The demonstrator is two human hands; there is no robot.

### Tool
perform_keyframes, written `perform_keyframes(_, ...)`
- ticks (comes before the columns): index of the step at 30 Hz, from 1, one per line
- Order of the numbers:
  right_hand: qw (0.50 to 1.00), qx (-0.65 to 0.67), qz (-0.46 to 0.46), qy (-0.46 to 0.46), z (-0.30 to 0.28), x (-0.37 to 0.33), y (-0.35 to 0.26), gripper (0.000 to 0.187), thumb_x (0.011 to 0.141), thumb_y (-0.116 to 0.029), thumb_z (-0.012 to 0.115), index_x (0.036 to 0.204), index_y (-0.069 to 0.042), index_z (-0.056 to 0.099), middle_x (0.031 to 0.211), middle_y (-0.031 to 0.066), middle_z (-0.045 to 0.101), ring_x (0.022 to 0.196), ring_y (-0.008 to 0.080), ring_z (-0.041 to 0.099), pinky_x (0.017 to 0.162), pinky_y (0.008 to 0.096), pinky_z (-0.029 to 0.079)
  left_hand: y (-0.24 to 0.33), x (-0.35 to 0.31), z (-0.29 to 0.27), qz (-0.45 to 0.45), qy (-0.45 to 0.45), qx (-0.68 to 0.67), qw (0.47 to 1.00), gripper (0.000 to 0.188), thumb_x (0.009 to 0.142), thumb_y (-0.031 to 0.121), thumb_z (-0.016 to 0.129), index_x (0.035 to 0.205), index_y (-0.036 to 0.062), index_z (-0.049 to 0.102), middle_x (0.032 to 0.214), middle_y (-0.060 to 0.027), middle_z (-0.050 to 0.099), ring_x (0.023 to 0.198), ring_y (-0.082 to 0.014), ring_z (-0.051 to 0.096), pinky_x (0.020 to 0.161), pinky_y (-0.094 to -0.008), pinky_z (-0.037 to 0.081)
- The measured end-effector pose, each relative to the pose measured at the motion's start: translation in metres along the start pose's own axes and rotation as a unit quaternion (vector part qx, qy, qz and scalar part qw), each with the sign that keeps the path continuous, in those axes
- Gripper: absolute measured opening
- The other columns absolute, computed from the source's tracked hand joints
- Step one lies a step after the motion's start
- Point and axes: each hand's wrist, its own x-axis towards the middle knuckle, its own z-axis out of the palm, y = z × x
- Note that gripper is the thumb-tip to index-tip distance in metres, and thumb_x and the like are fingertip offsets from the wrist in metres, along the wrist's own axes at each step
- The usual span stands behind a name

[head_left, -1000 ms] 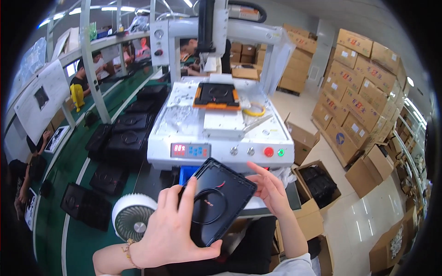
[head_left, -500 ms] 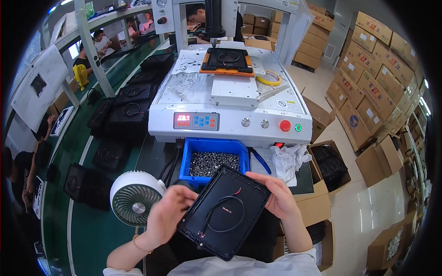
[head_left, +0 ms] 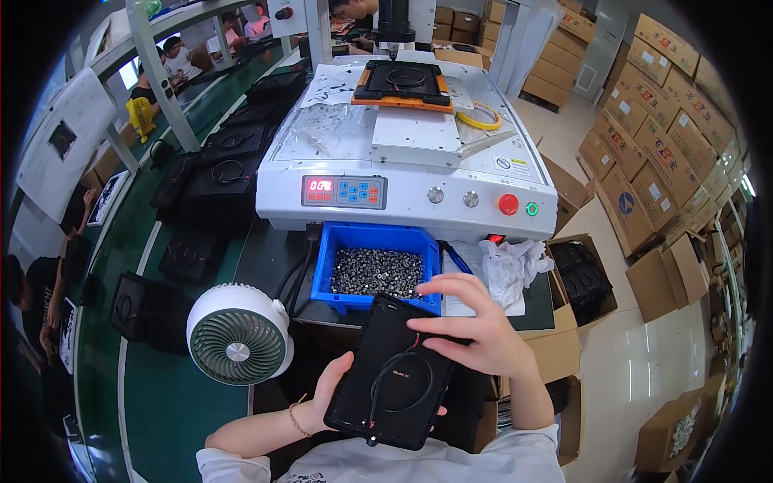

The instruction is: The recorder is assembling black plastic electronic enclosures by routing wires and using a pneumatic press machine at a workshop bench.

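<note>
A black rectangular plastic panel (head_left: 385, 338) with a looped black cable (head_left: 432, 374) and a short red wire near its top is tilted in front of me. My left hand (head_left: 328, 394) grips its lower left side, thumb along the edge and fingers underneath; one fingertip shows at the right edge. Over the panel's upper right, my right hand (head_left: 475, 326) is spread with its fingers apart, two of them near the red wire. Its index fingertip reaches the front of a blue bin (head_left: 326, 296) of small metal nuts (head_left: 374, 272). I see nothing held in that hand.
Behind the bin stands a white press machine (head_left: 403, 225), with another black panel (head_left: 403, 78) on its orange fixture (head_left: 378, 102). A white fan (head_left: 240, 334) is at left, beside a green conveyor with stacked panels (head_left: 229, 173). Crumpled white paper (head_left: 515, 270) and open cartons lie right.
My right hand has left the panel's right edge and come over its upper part. My left hand has moved down to hold the lower left side. The panel has turned more upright.
</note>
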Motion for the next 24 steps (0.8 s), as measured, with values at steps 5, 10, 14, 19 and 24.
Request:
perform_keyframes(5, 0.994, 0.084, -0.050, -0.044, 0.003, 0.007, 0.002, 0.025, 0.067, -0.007, 0.079, 0.091, -0.011, 0.074, 0.113, 0.0045, 0.062, 0.114, 0.0290, 0.051, 0.095, 0.0406, 0.042, -0.003, 0.003, -0.007, 0.001, 0.007, 0.007, 1.000, 0.096, 0.081, 0.073, 0.044, 0.150, 0.0122, 0.017, 0.149, -0.0240, 0.027, 0.134, -0.0474, 0.030, 0.110, -0.0579, 0.026)
perform_keyframes(10, 0.928, 0.364, -0.042, -0.069, -0.002, 0.008, -0.014, 0.013, 0.073, 0.000, 0.077, 0.081, -0.002, 0.068, 0.092, 0.0125, 0.068, 0.083, 0.0254, 0.063, 0.073, 0.0343, 0.049, 0.012, -0.003, 0.008, 0.101, 0.114, 0.129, 0.980, 0.076, 0.090, 0.056, 0.033, 0.144, 0.0024, 0.030, 0.143, -0.0183, 0.040, 0.130, -0.0288, 0.044, 0.109, -0.0423, 0.035)
perform_keyframes(14, 0.910, 0.384, -0.148, -0.056, -0.004, 0.003, -0.037, 0.015, 0.075, 0.000, 0.077, 0.083, 0.000, 0.066, 0.087, 0.0127, 0.069, 0.076, 0.0241, 0.065, 0.066, 0.0316, 0.052, 0.039, 0.002, 0.012, 0.231, -0.020, 0.137, 0.963, 0.089, 0.081, 0.056, 0.049, 0.143, -0.0038, 0.025, 0.140, -0.0245, 0.040, 0.125, -0.0324, 0.048, 0.107, -0.0423, 0.038)
perform_keyframes(19, 0.919, 0.353, -0.157, -0.080, 0.014, -0.028, -0.051, 0.011, 0.079, -0.001, 0.073, 0.087, 0.002, 0.066, 0.093, 0.0093, 0.067, 0.082, 0.0255, 0.064, 0.068, 0.0298, 0.053, 0.057, -0.006, 0.041, 0.384, -0.004, 0.138, 0.913, 0.099, 0.076, 0.059, 0.052, 0.147, -0.0010, 0.019, 0.146, -0.0225, 0.032, 0.132, -0.0364, 0.039, 0.108, -0.0504, 0.035)
perform_keyframes(24, 0.977, 0.175, -0.118, 0.010, 0.030, -0.024, -0.045, 0.040, 0.065, -0.033, 0.084, 0.088, -0.005, 0.069, 0.098, 0.0086, 0.068, 0.086, 0.0222, 0.063, 0.072, 0.0300, 0.049, 0.061, -0.012, 0.041, 0.453, -0.004, 0.205, 0.868, 0.104, 0.073, 0.054, 0.061, 0.148, 0.0001, 0.015, 0.149, -0.0186, 0.026, 0.136, -0.0348, 0.034, 0.111, -0.0496, 0.032)
